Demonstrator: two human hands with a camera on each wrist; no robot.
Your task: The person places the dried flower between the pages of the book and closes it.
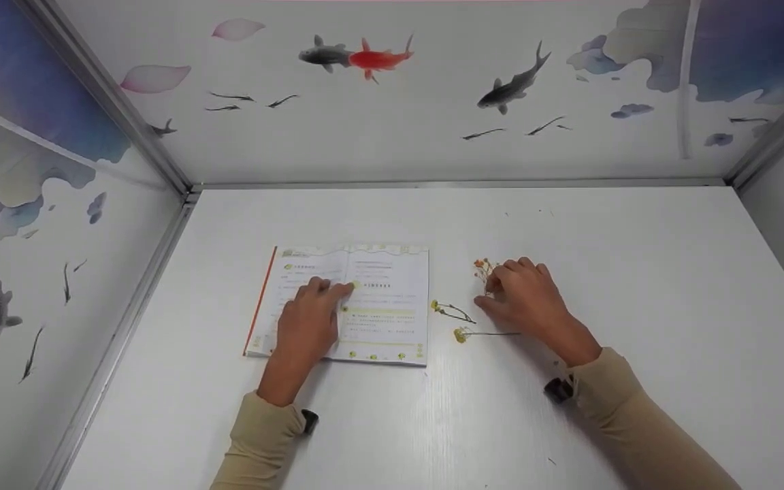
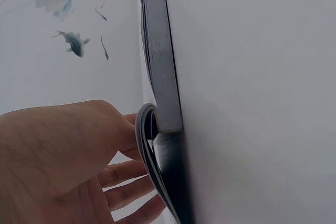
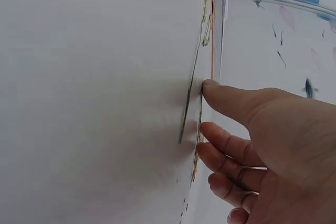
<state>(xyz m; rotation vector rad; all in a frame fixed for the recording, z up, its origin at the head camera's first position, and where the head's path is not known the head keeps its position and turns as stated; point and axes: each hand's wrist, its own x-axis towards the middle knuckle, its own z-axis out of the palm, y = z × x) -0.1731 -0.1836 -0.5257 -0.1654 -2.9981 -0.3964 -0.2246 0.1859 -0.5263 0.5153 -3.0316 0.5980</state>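
Note:
An open book [image 1: 385, 327] with printed pages lies on the white table. My left hand [image 1: 307, 320] rests on its left page, fingertips near the centre fold. In the left wrist view, its fingers [image 2: 128, 192] lie extended over bowed pages [image 2: 148, 156]. Right of the book, my right hand [image 1: 528, 299] is lowered over a dried sprig of small orange flowers [image 1: 480, 265], partly hidden by it. Thumb and fingertips touch down at the sprig, a gap between them. Nearby lie a forked yellow-flowered sprig [image 1: 453, 312] and a single-stemmed yellow flower [image 1: 460, 334].
The white table [image 1: 433, 435] bears a few tiny dark scraps. Panels printed with fish [image 1: 378, 60] and leaves enclose its back and sides, with a metal rail [image 1: 433, 184] along the rear edge.

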